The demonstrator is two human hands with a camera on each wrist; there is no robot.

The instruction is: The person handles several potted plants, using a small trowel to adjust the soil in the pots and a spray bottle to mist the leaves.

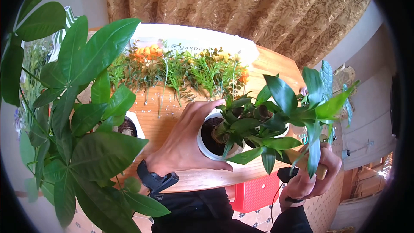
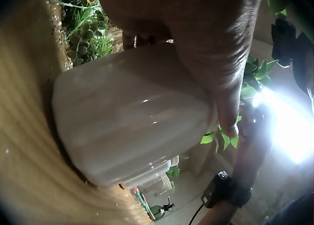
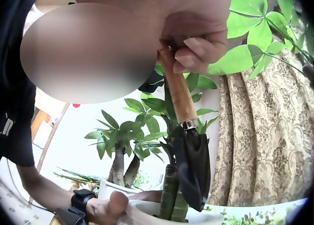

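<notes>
One broad-leaved plant (image 1: 77, 121) is seen at the left in its own container, with orange and yellow flower sprigs (image 1: 189, 71) laid out on the wooden table (image 1: 166, 113). Next, a white pot (image 1: 201, 144) of dark soil and green-stemmed foliage (image 1: 267, 123) is grasped round its side by the left hand (image 1: 179, 136). Farthest right, a trowel (image 3: 194, 166) is gripped at its wooden handle (image 3: 180, 97) by the right hand (image 1: 319, 174), its dark blade pointed down near the stems.
</notes>
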